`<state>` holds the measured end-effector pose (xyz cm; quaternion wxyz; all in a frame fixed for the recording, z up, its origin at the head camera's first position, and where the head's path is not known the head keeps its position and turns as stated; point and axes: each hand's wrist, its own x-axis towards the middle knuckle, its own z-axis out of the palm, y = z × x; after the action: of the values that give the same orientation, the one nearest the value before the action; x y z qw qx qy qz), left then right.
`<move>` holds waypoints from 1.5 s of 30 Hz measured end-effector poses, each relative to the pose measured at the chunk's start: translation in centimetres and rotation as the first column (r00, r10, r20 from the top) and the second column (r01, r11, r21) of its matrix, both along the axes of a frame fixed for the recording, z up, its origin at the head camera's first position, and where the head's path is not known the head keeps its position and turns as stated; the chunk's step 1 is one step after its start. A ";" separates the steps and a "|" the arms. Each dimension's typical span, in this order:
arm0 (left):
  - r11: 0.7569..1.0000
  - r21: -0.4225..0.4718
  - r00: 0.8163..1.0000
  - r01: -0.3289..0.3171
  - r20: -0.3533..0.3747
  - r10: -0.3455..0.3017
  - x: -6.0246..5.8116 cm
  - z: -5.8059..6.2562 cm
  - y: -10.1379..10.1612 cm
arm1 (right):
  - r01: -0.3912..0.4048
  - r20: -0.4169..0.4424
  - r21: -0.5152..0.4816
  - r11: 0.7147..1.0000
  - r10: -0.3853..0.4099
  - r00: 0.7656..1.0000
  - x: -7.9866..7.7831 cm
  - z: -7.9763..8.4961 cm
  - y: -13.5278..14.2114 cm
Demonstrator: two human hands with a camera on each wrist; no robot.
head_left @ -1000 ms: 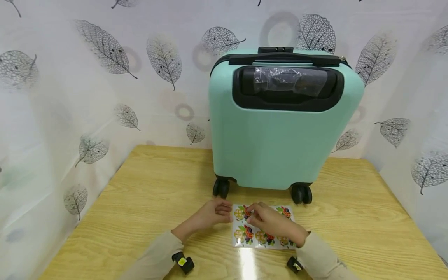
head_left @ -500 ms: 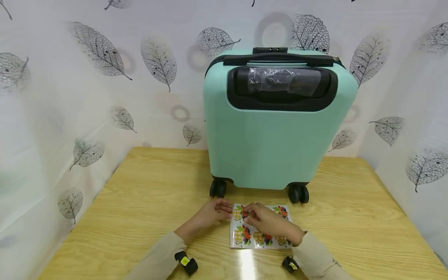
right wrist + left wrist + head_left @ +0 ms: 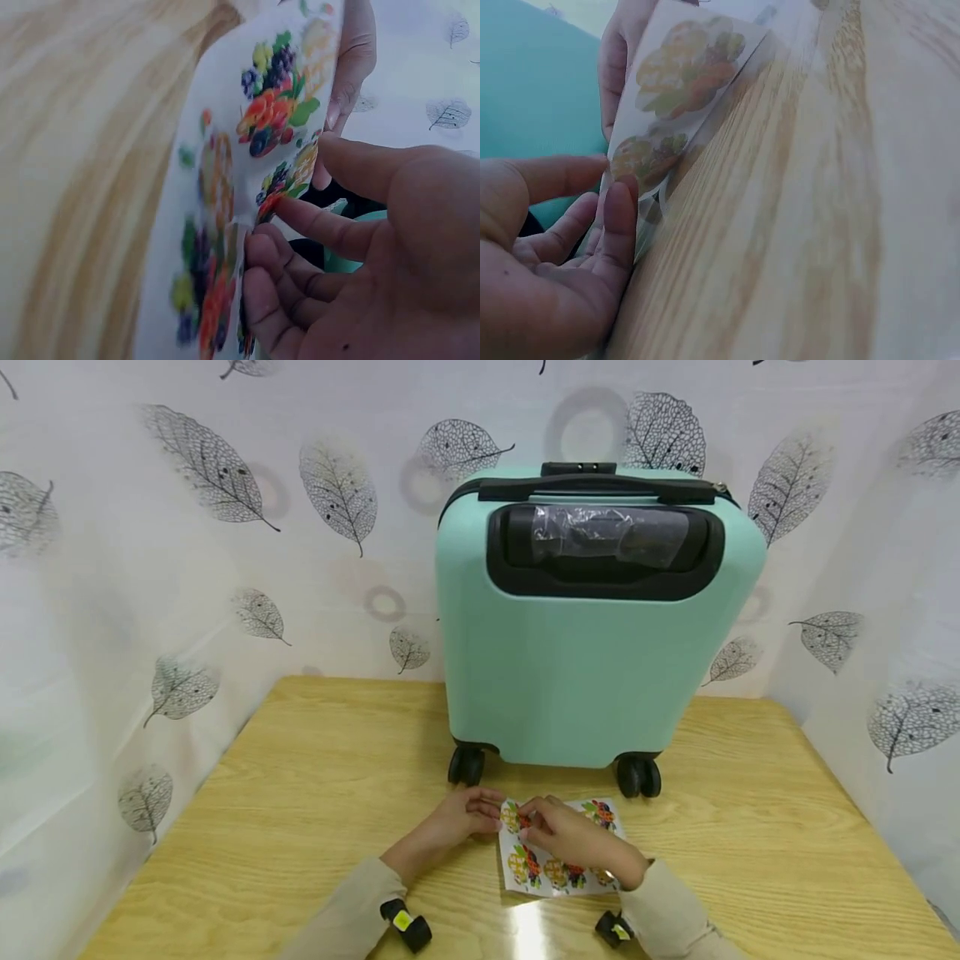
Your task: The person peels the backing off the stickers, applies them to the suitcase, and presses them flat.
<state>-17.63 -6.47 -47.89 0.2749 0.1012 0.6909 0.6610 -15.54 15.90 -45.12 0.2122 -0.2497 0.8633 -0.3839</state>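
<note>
A white sheet of fruit stickers (image 3: 517, 853) lies on the table with its left edge raised a little. At that edge my left hand (image 3: 459, 820) pinches the sheet, and the left wrist view shows the thumb (image 3: 619, 221) on its printed face. My right hand (image 3: 573, 837) reaches over the top left sticker, its thumb and finger bent close together there. In the right wrist view the sheet (image 3: 259, 176) is bowed and the right fingers (image 3: 322, 225) touch it beside a small fruit picture. Whether a sticker's edge has come loose cannot be seen.
A mint-green suitcase (image 3: 585, 677) with black wheels stands upright just behind the sheet. Clear film (image 3: 611, 535) covers its recessed black handle. Leaf-printed cloth (image 3: 337, 610) surrounds the wooden table (image 3: 337, 752) at the back and both sides.
The sheet's left edge has risen and the sheet has turned slightly, its near edge now slanting. My left hand has moved a little right onto it; the right hand stays over the same sticker.
</note>
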 end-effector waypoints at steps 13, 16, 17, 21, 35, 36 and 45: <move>0.999 -0.019 1.000 0.028 0.006 -0.028 0.0 0.1 0.0 | 0.012 -0.022 0.044 0.999 -0.011 1.000 0.2 -0.1 -0.6; 0.999 -0.027 1.000 0.030 -0.008 -0.030 0.1 0.1 0.0 | 0.014 -0.019 0.027 1.000 -0.014 1.000 0.3 -0.2 -0.6; 0.999 -0.029 0.999 0.030 -0.013 -0.030 0.2 0.1 0.0 | 0.015 -0.016 0.022 1.000 -0.015 1.000 0.3 -0.2 -0.5; 0.999 -0.023 0.999 0.022 -0.028 -0.023 0.3 0.1 -0.1 | 0.010 -0.012 -0.014 1.000 -0.010 1.000 0.4 0.0 -0.5; 1.000 -0.008 0.999 -0.018 -0.044 0.017 0.5 0.0 0.4 | 0.060 -0.045 -0.105 0.993 -0.065 0.997 0.7 -0.3 -1.1; 1.000 -0.002 0.999 -0.018 -0.044 0.018 0.5 0.0 0.4 | 0.062 -0.049 -0.108 0.992 -0.068 0.997 0.7 -0.3 -1.1; 0.999 0.011 0.999 -0.030 -0.044 0.030 0.9 0.1 0.5 | 0.058 -0.029 -0.135 0.989 -0.063 0.998 0.8 -0.2 -1.7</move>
<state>-16.75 -6.00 -47.84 0.2492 0.1068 0.6946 0.6663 -14.70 14.19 -45.34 0.1691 -0.2433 0.8462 -0.4429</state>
